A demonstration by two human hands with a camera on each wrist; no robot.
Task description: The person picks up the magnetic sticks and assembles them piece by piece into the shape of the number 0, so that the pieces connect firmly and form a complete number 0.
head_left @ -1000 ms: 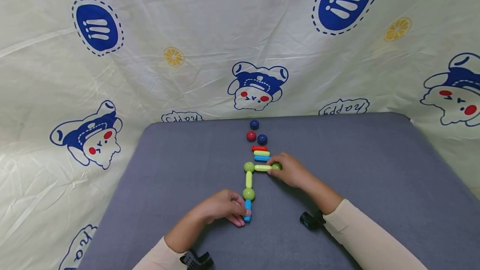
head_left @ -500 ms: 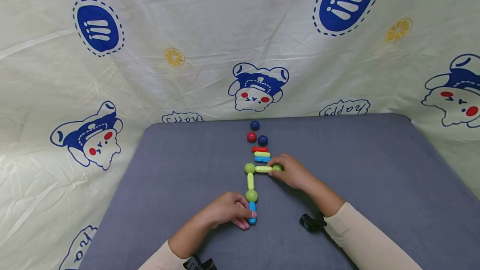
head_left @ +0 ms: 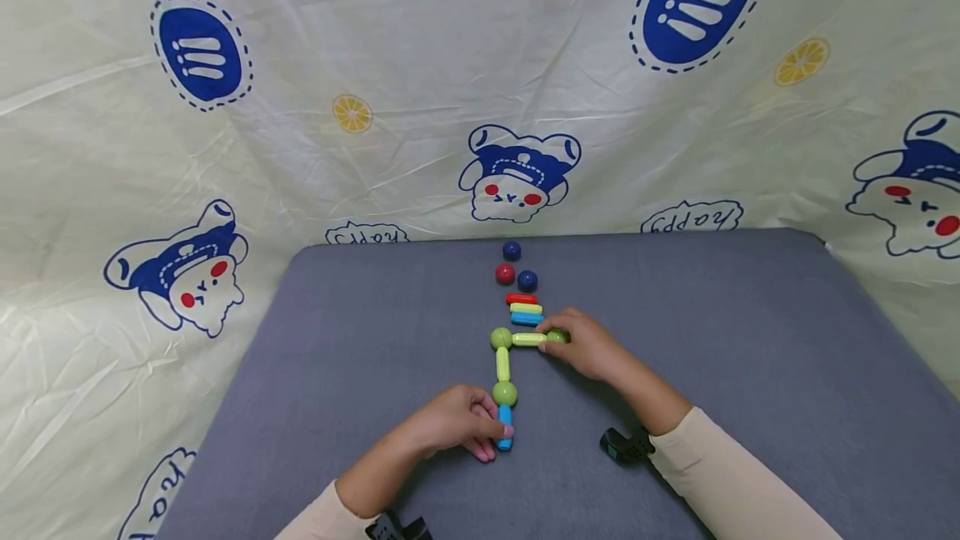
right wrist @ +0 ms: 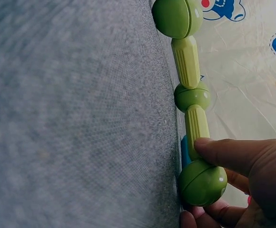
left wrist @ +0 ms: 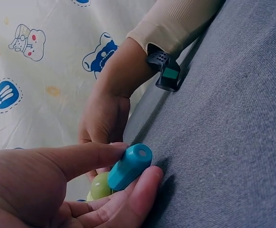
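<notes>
The blue rod [head_left: 505,418] and lower green ball [head_left: 505,393] have slid slightly rightward over the bench [head_left: 360,315], my left hand [head_left: 462,422] pinching the rod at the chain's near end. My right hand [head_left: 585,346] grips the green end ball [right wrist: 202,183]. I judge I'm fitting the rod; next calls for steady alignment.

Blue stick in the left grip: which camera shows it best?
The left wrist view: the blue stick is large there, its end facing the camera. The head view shows it small, partly covered by the left grip. The right wrist view misses it; the blue sliver there is another stick.
</notes>
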